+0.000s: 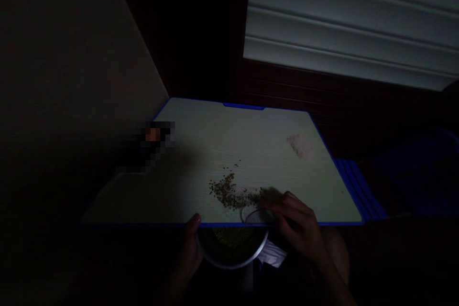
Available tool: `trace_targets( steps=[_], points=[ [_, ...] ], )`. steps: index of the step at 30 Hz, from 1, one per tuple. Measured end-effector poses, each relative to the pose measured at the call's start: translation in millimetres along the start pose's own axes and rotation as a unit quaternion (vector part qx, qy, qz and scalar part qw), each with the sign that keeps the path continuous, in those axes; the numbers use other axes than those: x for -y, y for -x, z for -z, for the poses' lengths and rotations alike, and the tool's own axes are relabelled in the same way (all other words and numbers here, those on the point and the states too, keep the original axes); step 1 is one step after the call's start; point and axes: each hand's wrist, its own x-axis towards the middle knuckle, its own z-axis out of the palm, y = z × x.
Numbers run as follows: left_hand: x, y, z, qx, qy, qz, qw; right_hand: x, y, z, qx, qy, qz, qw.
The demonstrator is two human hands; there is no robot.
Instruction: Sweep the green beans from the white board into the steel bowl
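At the near edge of the board, in dim light, we see both hands at work close to a round bowl. Our left hand is beside the bowl's left side, its thumb raised against the blue edge of the board; the other fingers are lost in the dark, so we cannot tell how firmly it holds the bowl. Our right hand is over the same edge farther right, its fingers bent and set narrow, their tips at a curved, thin-rimmed piece that looks see-through; we cannot tell whether they grip it. The bowl sits just below the board's edge, between our hands, and has greenish grains inside. On the board, right beside the curved piece, we find a loose scatter of dark grains, with a few strays above it and pale bits mixed in on its right. Well apart from these, toward the board's right side, lies a patch of pale pinkish grains. Below the right hand we make out a whitish crumpled thing. Past the board's right edge is a ridged blue object. At the board's left edge a blurred block hides whatever is there. Beyond, we see a plain wall and pale slats in a dark frame.
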Motion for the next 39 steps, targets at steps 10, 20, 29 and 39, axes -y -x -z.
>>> trace_targets(
  steps=[10,20,29,39],
  points=[
    [1,-1,1.7,0.002,0.002,0.019,1.0,0,-1,-2,0.017,0.021,0.001,1.0],
    [0,-4,5.0,0.01,0.022,0.019,1.0,-1,0,-5,-0.055,0.03,-0.023,0.998],
    [-1,-6,2.9,0.003,0.0,0.018,1.0,-1,0,-4,0.036,0.042,-0.002,0.998],
    [5,-8,6.9,0.03,-0.001,-0.037,0.999,-5,4,-2,-0.081,0.047,-0.057,0.994]
  ],
)
